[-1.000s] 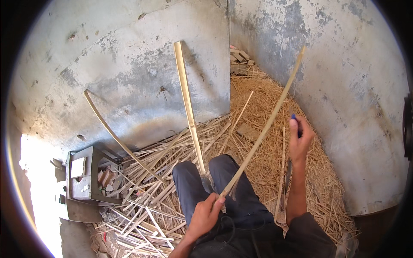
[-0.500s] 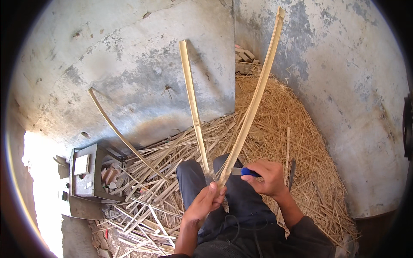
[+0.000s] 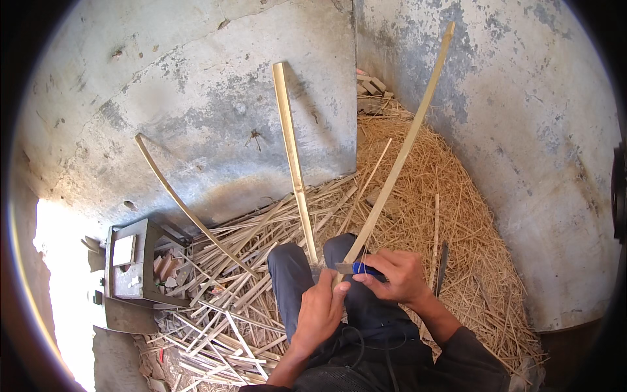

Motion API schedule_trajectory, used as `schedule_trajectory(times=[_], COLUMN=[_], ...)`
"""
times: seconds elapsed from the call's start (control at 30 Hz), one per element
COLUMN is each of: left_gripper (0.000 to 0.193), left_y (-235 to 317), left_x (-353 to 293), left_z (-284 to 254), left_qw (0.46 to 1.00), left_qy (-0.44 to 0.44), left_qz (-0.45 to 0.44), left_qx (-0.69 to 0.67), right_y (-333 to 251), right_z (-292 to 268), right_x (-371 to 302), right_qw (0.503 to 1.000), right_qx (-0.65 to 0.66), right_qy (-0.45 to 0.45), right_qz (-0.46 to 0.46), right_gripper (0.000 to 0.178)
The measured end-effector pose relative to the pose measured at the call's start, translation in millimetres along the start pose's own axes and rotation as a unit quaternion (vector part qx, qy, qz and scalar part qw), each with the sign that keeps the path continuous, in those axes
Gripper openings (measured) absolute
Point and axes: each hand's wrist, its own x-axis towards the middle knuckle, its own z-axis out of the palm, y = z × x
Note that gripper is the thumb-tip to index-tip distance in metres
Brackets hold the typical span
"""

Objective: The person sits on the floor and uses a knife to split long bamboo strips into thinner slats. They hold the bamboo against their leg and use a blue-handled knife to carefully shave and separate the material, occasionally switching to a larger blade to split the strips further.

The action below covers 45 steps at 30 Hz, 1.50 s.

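Observation:
My left hand [image 3: 319, 307] is closed round the lower end of a long pale bamboo strip [image 3: 410, 140], which slants up to the right toward the far wall. In my right hand [image 3: 395, 274] is a knife [image 3: 360, 268] with a blue handle, its short blade pointing left and lying at the strip just above my left fingers. A thin split sliver [image 3: 377, 171] stands up beside the strip; its lower end is hidden near the knife. Another bamboo piece [image 3: 290, 144] rises between my knees and leans toward the wall.
Split bamboo strips [image 3: 225, 326] lie heaped on the left, and fine shavings [image 3: 450, 202] cover the floor ahead and right. An overturned wooden stool [image 3: 130, 261] stands at left. A dark long blade [image 3: 443, 264] lies right of my knee. Grey walls [image 3: 196, 85] close in behind.
The strip has turned and tilted further right, showing a narrower face. My right hand and knife have moved left, closer to my left hand. A thin sliver now stands apart from the strip.

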Motion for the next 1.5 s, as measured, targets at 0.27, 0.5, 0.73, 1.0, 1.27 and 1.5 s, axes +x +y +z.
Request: schedule_trajectory(times=[0.27, 0.5, 0.73, 1.0, 1.27, 1.5], left_gripper=[0.034, 0.030, 0.028, 0.025, 0.027, 0.032], left_y=[0.8, 3.4, -6.2, -15.4, -11.2, -8.4], left_x=[1.1, 0.8, -20.6, -24.5, -11.5, -6.9], left_z=[7.6, 9.3, 9.9, -3.6, -5.6, 3.5], left_qw=[0.995, 0.991, 0.994, 0.997, 0.998, 0.997], left_qy=[0.065, 0.083, 0.031, 0.014, 0.026, 0.049], left_qz=[0.029, 0.034, -0.012, -0.050, -0.047, -0.002], left_qx=[0.071, 0.096, 0.108, 0.057, 0.022, 0.067], right_y=[1.7, -2.2, 52.6, 77.4, 41.7, 21.8], right_z=[6.4, 0.1, -20.2, -31.9, 14.3, 23.7], right_x=[-0.6, -0.8, 13.8, 4.5, -15.8, -5.9], right_qw=[0.999, 0.999, 0.950, 0.956, 0.994, 0.996], right_qx=[0.007, -0.030, -0.040, 0.002, 0.087, 0.087], right_qy=[0.032, 0.026, 0.263, 0.173, 0.064, 0.028], right_qz=[-0.011, -0.003, 0.162, 0.239, 0.032, -0.018], right_gripper=[0.033, 0.035, 0.031, 0.033, 0.031, 0.029])
